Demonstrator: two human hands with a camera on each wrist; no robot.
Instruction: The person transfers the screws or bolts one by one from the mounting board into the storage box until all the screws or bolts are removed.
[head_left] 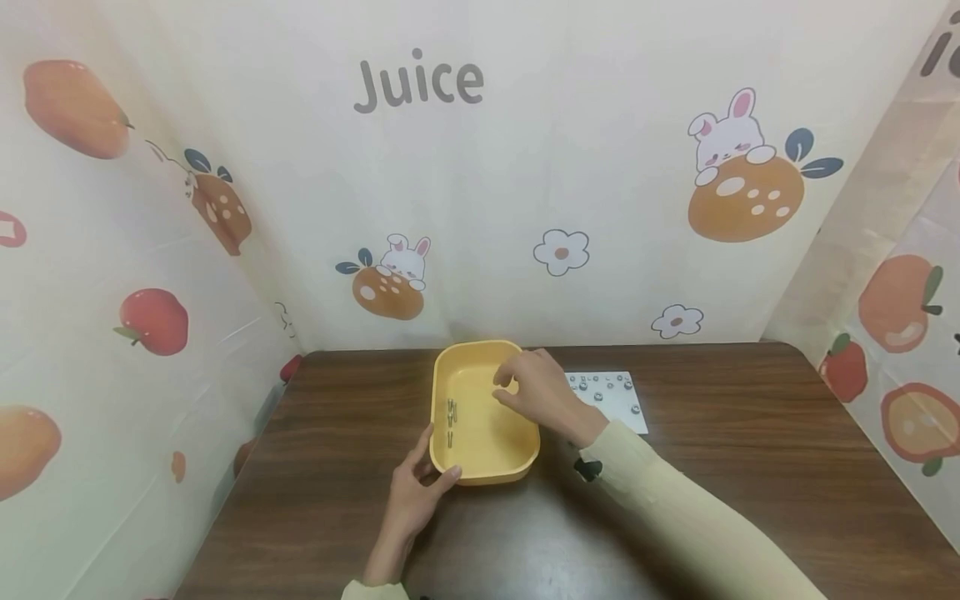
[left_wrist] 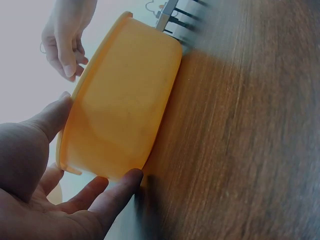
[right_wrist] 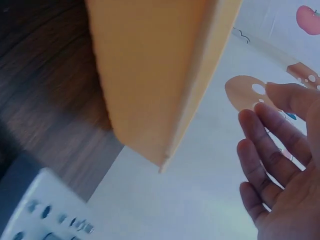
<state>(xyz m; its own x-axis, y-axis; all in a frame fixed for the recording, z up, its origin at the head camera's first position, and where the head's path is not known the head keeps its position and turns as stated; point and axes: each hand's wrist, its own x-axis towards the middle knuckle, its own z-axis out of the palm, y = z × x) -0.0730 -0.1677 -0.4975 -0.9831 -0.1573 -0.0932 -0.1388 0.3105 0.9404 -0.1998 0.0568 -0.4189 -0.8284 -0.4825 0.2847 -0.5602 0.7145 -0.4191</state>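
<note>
A yellow plastic tray (head_left: 486,479) sits on the brown table, with several small metal screws (head_left: 450,438) lying along its left side. At its near left corner my left hand (head_left: 412,496) grips it, the thumb by the rim and the other fingers against the outer wall (left_wrist: 122,95). Over the tray's right side hovers my right hand (head_left: 543,392); its fingers (right_wrist: 272,147) are loosely bent, and nothing shows between them. To the right of the tray, partly hidden by the right hand, is a white plate (head_left: 626,410) bearing several small metal fasteners.
The white plate stands raised on dark pin-like legs (left_wrist: 183,23) in the left wrist view. A brown wood-grain table (head_left: 720,467) extends on both sides of the tray. Behind it hangs a pale curtain (head_left: 487,175) printed with fruit and rabbits.
</note>
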